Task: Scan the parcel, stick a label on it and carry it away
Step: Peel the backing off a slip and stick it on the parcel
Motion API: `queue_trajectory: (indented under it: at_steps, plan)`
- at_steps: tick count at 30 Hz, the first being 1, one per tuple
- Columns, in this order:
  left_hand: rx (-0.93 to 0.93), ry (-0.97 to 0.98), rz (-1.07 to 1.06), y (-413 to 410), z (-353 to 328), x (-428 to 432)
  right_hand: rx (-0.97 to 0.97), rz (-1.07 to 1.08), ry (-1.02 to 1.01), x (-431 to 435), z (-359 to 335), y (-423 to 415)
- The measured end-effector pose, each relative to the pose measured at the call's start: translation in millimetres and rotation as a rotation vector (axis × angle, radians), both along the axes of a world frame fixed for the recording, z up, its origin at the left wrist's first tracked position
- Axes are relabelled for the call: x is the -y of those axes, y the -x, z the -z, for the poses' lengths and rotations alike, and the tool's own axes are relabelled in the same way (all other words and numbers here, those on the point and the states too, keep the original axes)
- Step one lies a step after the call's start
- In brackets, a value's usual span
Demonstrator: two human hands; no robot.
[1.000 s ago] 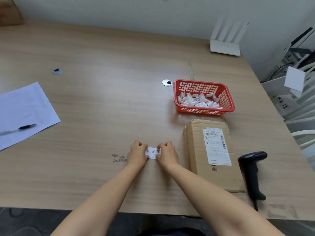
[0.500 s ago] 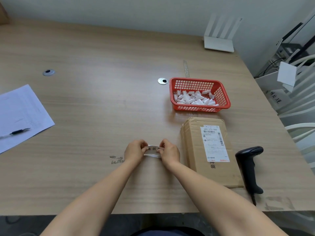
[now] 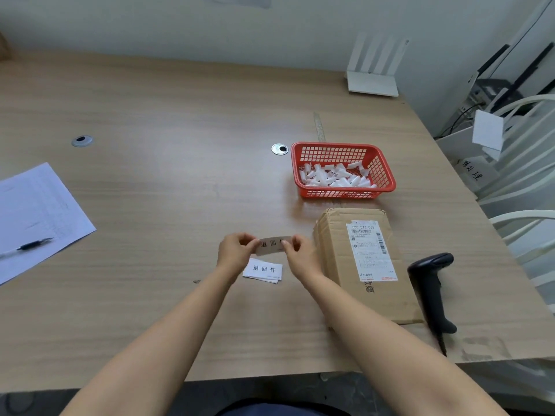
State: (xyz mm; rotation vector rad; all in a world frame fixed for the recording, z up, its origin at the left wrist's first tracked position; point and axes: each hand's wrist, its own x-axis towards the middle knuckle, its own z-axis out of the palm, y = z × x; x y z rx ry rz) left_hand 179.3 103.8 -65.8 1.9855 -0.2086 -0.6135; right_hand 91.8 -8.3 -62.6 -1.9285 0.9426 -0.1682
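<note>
A brown cardboard parcel [image 3: 339,259] with a white shipping slip lies flat on the table, right of my hands. My left hand [image 3: 235,252] and my right hand [image 3: 300,253] pinch the two ends of a small label [image 3: 272,244] with black characters, holding it a little above the table. Under it a small stack of white labels [image 3: 264,270] rests on the wood. A black handheld scanner [image 3: 432,283] lies to the right of the parcel, untouched.
A red basket [image 3: 387,175] holding several crumpled white paper bits stands behind the parcel. A sheet of paper [image 3: 36,211] with a pen [image 3: 30,245] lies at the far left. A white router [image 3: 372,82] stands at the back. White chairs [image 3: 522,217] crowd the right edge.
Both hands lifted one label off the stack, which now lies uncovered on the table below. The camera view shifted slightly.
</note>
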Motion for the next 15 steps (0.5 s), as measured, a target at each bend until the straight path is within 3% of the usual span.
queue_trajectory:
  at_steps: [2,5,15]
  plan:
    - [-0.155,0.215,-0.016,-2,-29,4,0.098,0.045,-0.024,4,-21,3]
    - [-0.235,0.378,0.076,1,-66,7,0.258,0.135,0.025,13,-53,12]
    - [-0.182,0.451,0.224,39,-107,36,0.459,0.280,0.078,38,-107,52]
